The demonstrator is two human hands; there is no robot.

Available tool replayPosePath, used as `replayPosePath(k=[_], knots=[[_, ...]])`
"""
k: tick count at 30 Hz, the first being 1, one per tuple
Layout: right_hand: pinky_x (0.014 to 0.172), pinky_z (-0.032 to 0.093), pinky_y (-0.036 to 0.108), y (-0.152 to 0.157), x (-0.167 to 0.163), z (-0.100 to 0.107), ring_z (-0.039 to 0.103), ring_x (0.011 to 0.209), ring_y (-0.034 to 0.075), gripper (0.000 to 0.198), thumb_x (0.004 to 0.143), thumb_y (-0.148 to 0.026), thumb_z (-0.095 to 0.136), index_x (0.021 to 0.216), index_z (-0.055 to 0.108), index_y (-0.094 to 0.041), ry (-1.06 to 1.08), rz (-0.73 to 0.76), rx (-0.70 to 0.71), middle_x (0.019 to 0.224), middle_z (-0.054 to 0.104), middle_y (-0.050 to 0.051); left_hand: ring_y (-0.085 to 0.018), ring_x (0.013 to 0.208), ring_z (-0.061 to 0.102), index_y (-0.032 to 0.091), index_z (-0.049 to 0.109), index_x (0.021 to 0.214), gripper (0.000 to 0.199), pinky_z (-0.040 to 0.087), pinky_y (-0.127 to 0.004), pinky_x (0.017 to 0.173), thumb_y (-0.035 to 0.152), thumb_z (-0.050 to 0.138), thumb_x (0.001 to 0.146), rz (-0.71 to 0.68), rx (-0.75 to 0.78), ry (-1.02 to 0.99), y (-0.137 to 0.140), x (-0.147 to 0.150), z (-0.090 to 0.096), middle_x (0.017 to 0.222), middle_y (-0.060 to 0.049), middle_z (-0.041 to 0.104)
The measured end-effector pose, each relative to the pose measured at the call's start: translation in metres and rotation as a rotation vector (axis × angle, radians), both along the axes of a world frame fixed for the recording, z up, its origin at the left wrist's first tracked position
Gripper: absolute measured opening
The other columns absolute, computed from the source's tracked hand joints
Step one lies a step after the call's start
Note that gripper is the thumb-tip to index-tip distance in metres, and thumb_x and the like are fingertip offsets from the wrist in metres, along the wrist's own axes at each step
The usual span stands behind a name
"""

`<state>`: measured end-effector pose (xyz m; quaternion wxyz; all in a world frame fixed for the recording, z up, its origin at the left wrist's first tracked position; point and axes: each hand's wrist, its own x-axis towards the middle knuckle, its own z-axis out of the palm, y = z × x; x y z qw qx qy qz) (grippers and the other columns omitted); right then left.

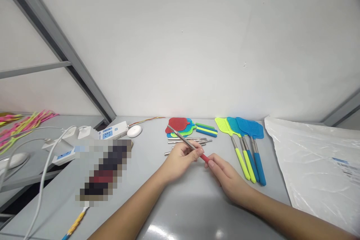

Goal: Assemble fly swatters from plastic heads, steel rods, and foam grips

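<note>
My left hand (181,158) is closed around a metal rod (181,137) that slants up to the left. At the rod's lower end is a red handle (206,159), pinched by my right hand (225,177). Behind my left hand lie several loose metal rods (194,140). Beyond them is a pile of fly swatter heads, a red swatter head (177,125) on top. Several loose handles (206,130) in green, yellow and blue rest beside that pile. To the right, assembled fly swatters (249,129) with yellow and blue handles lie side by side.
A white plastic mailing bag (315,161) covers the right side. At the left are power strips (114,131) with cables, a round white object (134,131) and a blurred-out item (105,172). A pale wall (197,45) rises behind the table.
</note>
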<state>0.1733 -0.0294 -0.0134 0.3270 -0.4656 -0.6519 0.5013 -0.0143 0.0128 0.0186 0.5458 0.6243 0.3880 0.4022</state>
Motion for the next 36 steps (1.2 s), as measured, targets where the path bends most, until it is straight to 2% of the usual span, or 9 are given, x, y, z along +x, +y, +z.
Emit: replayPosePath(k=[3,6,9,13,20,25,36], knots=[[0.055,0.027,0.025,0.000,0.000,0.001,0.035,0.054,0.012,0.034,0.098,-0.050,0.030,0.091,0.051,-0.023,-0.004,0.001,-0.004,0.059,0.037,-0.007,-0.016,0.071,0.054,0.019,0.067,0.092,0.027,0.042,-0.027,0.069,0.044,0.063,0.081,0.008,-0.014,-0.020,-0.004,0.007,-0.004,0.080,-0.004,0.061],[0.055,0.027,0.025,0.000,0.001,0.001,0.036,0.054,0.012,0.034,0.098,-0.050,0.031,0.091,0.051,-0.024,-0.014,-0.006,-0.009,0.060,0.037,-0.007,-0.018,0.076,0.055,0.020,0.067,0.097,0.036,0.044,-0.029,0.075,0.051,0.055,0.084,0.124,-0.015,-0.163,-0.002,0.006,-0.004,0.087,-0.006,0.060],[0.055,0.028,0.025,0.000,0.001,0.001,0.037,0.055,0.012,0.034,0.098,-0.050,0.031,0.092,0.051,-0.024,-0.022,-0.013,-0.013,0.060,0.037,-0.006,-0.017,0.073,0.053,0.020,0.067,0.095,0.045,0.044,-0.029,0.073,0.057,0.045,0.087,0.258,-0.004,-0.312,0.005,-0.001,0.002,0.085,-0.006,0.059],[0.054,0.028,0.025,0.000,0.001,0.000,0.036,0.055,0.012,0.033,0.098,-0.049,0.030,0.092,0.051,-0.024,-0.026,-0.016,-0.024,0.060,0.037,-0.006,-0.014,0.069,0.051,0.022,0.066,0.095,0.038,0.043,-0.026,0.070,0.054,0.047,0.088,0.408,0.050,-0.372,0.010,-0.010,0.008,0.082,-0.002,0.056],[0.056,0.030,0.026,0.000,0.001,0.000,0.039,0.057,0.013,0.034,0.098,-0.050,0.031,0.091,0.052,-0.023,-0.039,-0.019,0.004,0.062,0.039,-0.006,-0.013,0.068,0.050,0.021,0.066,0.081,0.031,0.041,-0.024,0.070,0.051,0.058,0.083,0.463,0.031,-0.312,0.010,-0.009,0.008,0.079,-0.001,0.057],[0.054,0.028,0.025,0.000,0.000,-0.006,0.036,0.056,0.013,0.036,0.097,-0.051,0.030,0.091,0.051,-0.023,-0.015,-0.011,0.017,0.062,0.038,-0.005,-0.014,0.069,0.048,0.021,0.070,0.079,0.029,0.038,-0.023,0.068,0.048,0.061,0.081,0.485,0.059,-0.231,0.012,-0.010,0.006,0.068,0.000,0.054],[0.056,0.029,0.026,0.003,-0.002,-0.009,0.037,0.061,0.014,0.037,0.097,-0.051,0.029,0.085,0.048,-0.023,-0.009,-0.006,0.058,0.066,0.041,-0.004,-0.015,0.071,0.049,0.022,0.070,0.082,0.028,0.038,-0.024,0.068,0.046,0.056,0.086,0.499,0.172,-0.090,0.007,-0.002,0.003,0.068,0.000,0.052]])
